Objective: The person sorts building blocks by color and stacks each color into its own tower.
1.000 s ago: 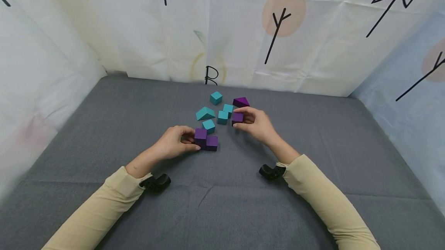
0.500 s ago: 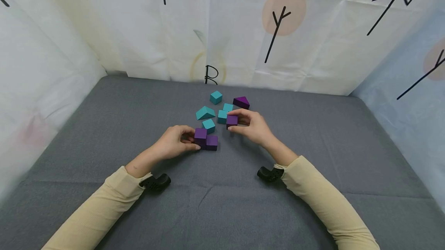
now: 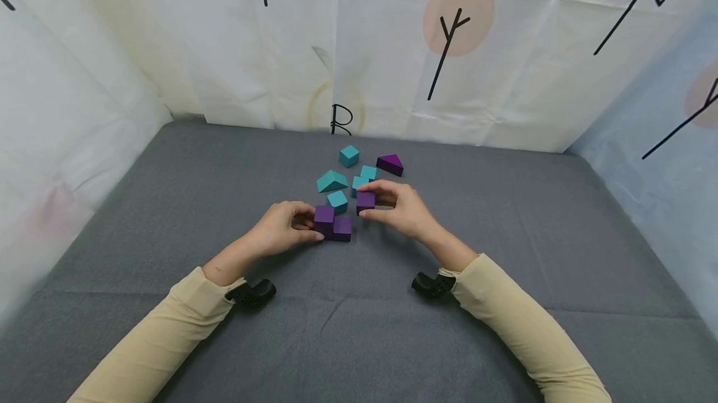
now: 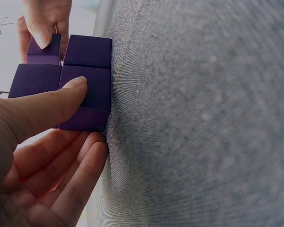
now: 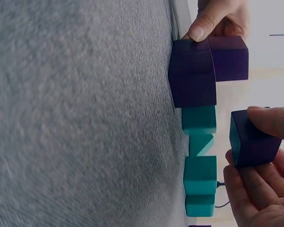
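My left hand (image 3: 280, 228) grips the bottom cube of a two-high purple stack, thumb on its near face. The stack's upper purple cube (image 3: 323, 216) sits on the gripped purple cube (image 4: 97, 97). Against it on the right, another purple cube (image 3: 341, 228) rests on the table. My right hand (image 3: 401, 207) pinches a separate purple cube (image 5: 255, 139) between thumb and fingers, held above the table, to the right of and apart from the stack. A teal cube (image 3: 337, 201) lies just behind the stack.
Farther back lie a teal triangular block (image 3: 332, 181), a teal cube (image 3: 349, 156), two teal blocks close together, one of them a partly covered teal block (image 3: 368, 172), and a purple triangular block (image 3: 390, 164). Patterned cloth (image 3: 269, 66) hangs behind the grey table (image 3: 348, 341).
My right hand has carried its purple cube left and toward me, closer to the stack. The left hand and the stacked cubes have stayed in place.
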`<state>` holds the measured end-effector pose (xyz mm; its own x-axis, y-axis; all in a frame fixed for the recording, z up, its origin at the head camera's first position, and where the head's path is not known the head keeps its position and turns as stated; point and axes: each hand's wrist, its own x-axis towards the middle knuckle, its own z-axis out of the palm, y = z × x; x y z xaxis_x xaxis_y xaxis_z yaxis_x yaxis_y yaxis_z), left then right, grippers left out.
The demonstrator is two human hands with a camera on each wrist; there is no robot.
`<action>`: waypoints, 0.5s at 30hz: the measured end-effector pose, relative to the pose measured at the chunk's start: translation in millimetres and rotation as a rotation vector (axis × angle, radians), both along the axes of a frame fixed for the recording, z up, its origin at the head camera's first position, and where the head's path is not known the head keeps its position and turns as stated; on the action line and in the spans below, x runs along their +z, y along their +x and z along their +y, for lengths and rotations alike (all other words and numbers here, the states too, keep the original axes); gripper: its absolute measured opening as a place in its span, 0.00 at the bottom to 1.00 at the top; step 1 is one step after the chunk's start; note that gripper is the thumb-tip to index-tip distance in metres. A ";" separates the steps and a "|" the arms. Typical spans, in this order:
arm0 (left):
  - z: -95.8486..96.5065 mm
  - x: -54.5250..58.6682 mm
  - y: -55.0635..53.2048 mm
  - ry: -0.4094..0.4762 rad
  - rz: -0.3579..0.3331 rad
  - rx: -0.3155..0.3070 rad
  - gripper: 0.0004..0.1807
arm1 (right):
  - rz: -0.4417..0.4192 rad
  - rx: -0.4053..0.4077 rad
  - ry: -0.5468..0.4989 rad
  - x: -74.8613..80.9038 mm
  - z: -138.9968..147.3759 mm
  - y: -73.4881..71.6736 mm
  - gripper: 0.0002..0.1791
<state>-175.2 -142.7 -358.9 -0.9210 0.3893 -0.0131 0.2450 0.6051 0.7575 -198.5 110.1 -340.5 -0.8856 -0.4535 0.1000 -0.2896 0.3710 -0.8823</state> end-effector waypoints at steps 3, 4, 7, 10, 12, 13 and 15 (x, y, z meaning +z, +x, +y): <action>0.3 -0.1 -0.1 0.001 0.001 0.001 0.17 | 0.007 0.012 0.010 -0.8 -2.4 1.5 0.24; 0.4 0.0 -0.1 0.002 0.000 0.001 0.17 | 0.010 0.017 0.014 -1.0 -3.1 2.1 0.24; 0.3 -0.3 -0.5 0.007 -0.004 0.000 0.17 | 0.020 0.035 0.026 -1.0 -5.5 4.4 0.24; 0.0 -0.3 -0.7 0.009 -0.006 -0.002 0.17 | 0.026 0.051 0.032 0.2 -7.8 6.9 0.24; -0.2 -0.4 -0.7 0.012 -0.007 -0.004 0.17 | 0.027 0.057 0.037 0.6 -9.4 8.2 0.24; -0.2 -0.4 -0.7 0.013 -0.008 -0.005 0.17 | 0.029 0.058 0.040 0.4 -10.0 8.7 0.24; 0.0 -0.4 -0.5 0.014 -0.011 -0.005 0.17 | 0.031 0.059 0.046 -0.2 -11.5 9.4 0.24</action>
